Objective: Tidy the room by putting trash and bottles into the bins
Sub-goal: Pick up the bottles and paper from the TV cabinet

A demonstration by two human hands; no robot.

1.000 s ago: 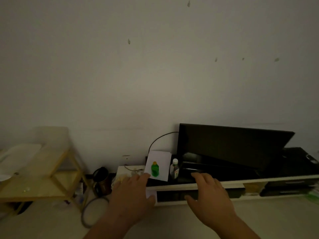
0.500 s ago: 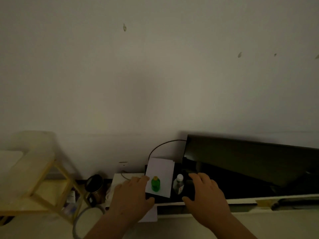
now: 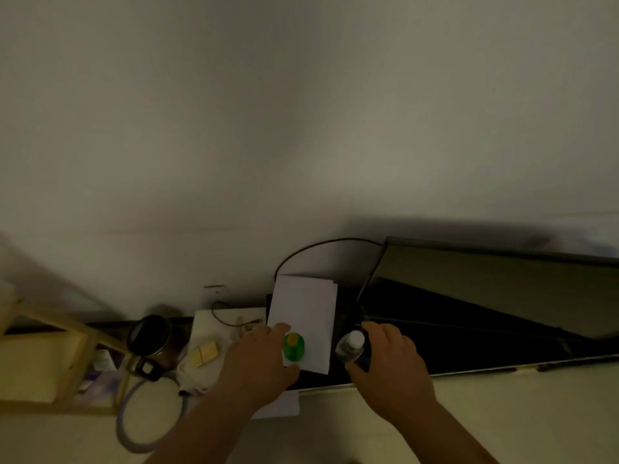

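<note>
Head camera, looking down in a dim room: nearest are two bare forearms reaching forward over a pale floor. The left hand (image 3: pixel 258 360) is spread, with fingers straight and thumb held wide. A small green bottle (image 3: pixel 293 346) with a yellow cap stands in the gap between forefinger and thumb, but the hand is not closed round it. The right hand (image 3: pixel 392 366) is loosely arched and holding nothing. Its thumb and fingers sit either side of a clear bottle (image 3: pixel 350 346) with a white cap, and I cannot tell whether they touch.

Both bottles stand upright near the front edge of a low black surface (image 3: pixel 469 349), the green one on a stack of white paper (image 3: pixel 308 306). Left of that sits a white box (image 3: pixel 231 316) with yellow blocks (image 3: pixel 204 353) just in front of it. A dark kettle (image 3: pixel 150 336), a grey ring (image 3: pixel 127 426) on the floor and a wooden rack (image 3: pixel 43 356) lie further left.

Behind the bottles a television (image 3: pixel 485 289) leans, with a black cable (image 3: pixel 311 249) arcing up the bare wall (image 3: pixel 301 128). A wall socket (image 3: pixel 216 290) sits low. Any labels are too dim to read.
</note>
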